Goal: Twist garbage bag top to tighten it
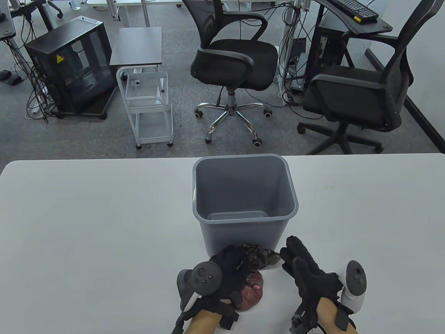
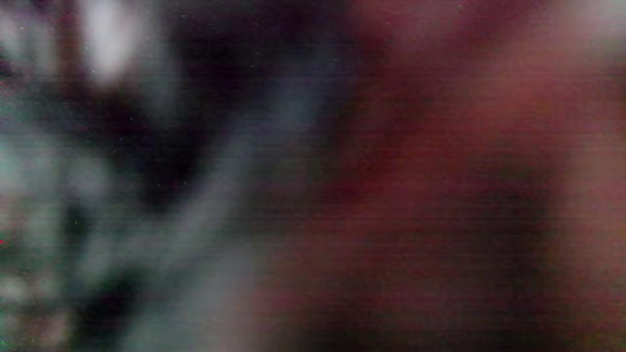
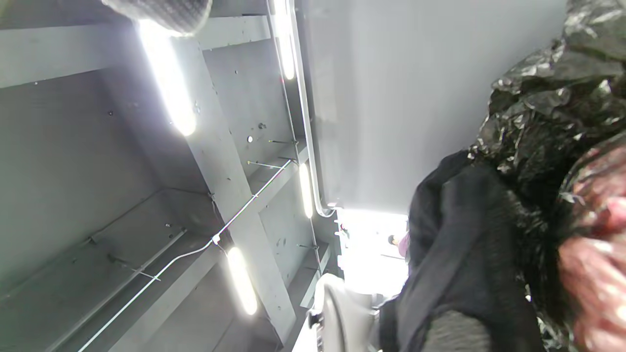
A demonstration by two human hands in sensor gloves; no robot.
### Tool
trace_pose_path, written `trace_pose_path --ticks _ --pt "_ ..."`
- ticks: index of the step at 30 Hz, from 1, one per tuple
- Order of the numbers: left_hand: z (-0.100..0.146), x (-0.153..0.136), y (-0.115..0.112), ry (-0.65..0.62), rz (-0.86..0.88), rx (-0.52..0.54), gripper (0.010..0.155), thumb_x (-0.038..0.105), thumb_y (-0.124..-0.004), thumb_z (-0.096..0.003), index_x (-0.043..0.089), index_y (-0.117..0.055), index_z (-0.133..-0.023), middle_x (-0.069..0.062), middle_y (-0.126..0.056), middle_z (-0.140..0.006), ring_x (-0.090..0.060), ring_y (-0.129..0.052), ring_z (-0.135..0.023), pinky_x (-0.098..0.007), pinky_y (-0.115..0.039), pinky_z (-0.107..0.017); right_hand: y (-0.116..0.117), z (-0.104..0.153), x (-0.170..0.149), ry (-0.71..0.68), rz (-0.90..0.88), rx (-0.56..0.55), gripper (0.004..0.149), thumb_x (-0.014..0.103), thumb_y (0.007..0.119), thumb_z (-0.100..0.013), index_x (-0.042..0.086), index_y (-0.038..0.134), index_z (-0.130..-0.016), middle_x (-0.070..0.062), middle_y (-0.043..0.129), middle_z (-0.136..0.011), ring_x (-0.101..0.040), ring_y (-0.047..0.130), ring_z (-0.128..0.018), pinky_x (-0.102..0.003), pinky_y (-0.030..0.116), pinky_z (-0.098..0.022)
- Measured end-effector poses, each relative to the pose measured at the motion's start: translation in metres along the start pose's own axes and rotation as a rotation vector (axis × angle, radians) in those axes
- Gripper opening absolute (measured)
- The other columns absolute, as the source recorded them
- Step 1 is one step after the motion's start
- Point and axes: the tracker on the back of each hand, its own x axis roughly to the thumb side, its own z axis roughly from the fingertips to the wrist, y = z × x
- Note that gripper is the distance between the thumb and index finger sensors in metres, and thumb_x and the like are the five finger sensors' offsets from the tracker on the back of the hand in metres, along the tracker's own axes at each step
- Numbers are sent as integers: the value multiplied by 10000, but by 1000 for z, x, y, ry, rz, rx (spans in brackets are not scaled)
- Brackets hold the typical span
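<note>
- The garbage bag point(image 1: 255, 275) is seen in the table view on the near part of the white bench point(image 1: 87, 226), just in front of the grey bin point(image 1: 243, 195). Its reddish, filled body lies nearest; its crumpled dark top point(image 1: 262, 256) points away toward the bin, so the long axis runs roughly near to far.
- The bag is grasped by the left hand point(image 1: 226, 275), laid over the neck. The right hand point(image 1: 306, 271) is held just beside the bag's right, fingers extended, nothing gripped.
- The top looks gathered but loose; the twisting is judged largely undone.
- In the left wrist view only a red and grey blur is shown; nothing can be told.
- In the right wrist view the wrinkled black plastic point(image 3: 547, 98) and reddish contents point(image 3: 594, 254) are seen at the right, with the gloved left hand point(image 3: 464, 254) against them.
</note>
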Motion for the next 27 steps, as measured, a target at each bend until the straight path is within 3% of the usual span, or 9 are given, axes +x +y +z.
trace_pose_path --ticks 4,9,13,16,18,20,22,27 --pt "6 3 33 6 58 134 585 600 -770 -457 294 -774 -955 -66 -827 -952 -380 -886 -782 -609 -783 -456 -8 0 8 -34 174 -33 899 653 641 -561 7 320 -1099 -342 132 -1023 -652 269 -892 -778 334 -590" --pt "19 7 87 6 58 355 592 611 -756 -466 274 -785 -952 -79 -822 -956 -387 -884 -779 -607 -782 -456 -21 1 31 -70 752 -62 927 713 677 -528 57 387 -1114 -301 151 -1056 -628 206 -919 -792 264 -593" --pt "24 -4 111 20 -28 457 598 610 -760 -466 289 -727 -970 -74 -759 -994 -387 -826 -827 -626 -735 -502 -27 0 37 -19 985 -51 935 726 688 -516 94 370 -1126 -274 110 -1062 -606 129 -927 -789 189 -585" --pt "22 -18 117 91 -130 400 689 631 -792 -454 340 -600 -1048 -75 -550 -1110 -422 -593 -975 -702 -561 -595 -29 -1 39 48 1129 -4 945 738 690 -508 121 343 -1134 -249 53 -1060 -583 52 -925 -781 126 -572" --pt "20 -24 117 191 -244 268 781 686 -785 -450 453 -425 -1103 3 -308 -1184 -397 -297 -1083 -750 -383 -651 -29 -2 41 68 1218 8 950 742 691 -504 137 322 -1136 -239 33 -1058 -575 28 -924 -779 104 -565" --pt "16 -29 113 281 -367 107 864 728 -774 -446 511 -257 -1104 63 -107 -1176 -360 -54 -1081 -755 -215 -657 -28 -3 42 81 1279 14 959 747 693 -500 146 300 -1137 -232 21 -1057 -569 14 -923 -778 88 -559" --pt "13 -32 107 336 -421 6 916 743 -777 -439 523 -171 -1090 81 -18 -1153 -337 55 -1058 -759 -129 -631 -27 -3 42 109 1318 29 964 749 694 -498 161 274 -1136 -224 5 -1054 -563 -5 -920 -775 73 -554" --pt "10 -31 97 333 -420 -37 922 734 -786 -437 519 -168 -1086 85 5 -1141 -309 86 -1047 -757 -90 -617 -25 -4 38 157 1358 66 969 744 692 -496 169 238 -1130 -219 -19 -1043 -549 -25 -915 -756 45 -555"
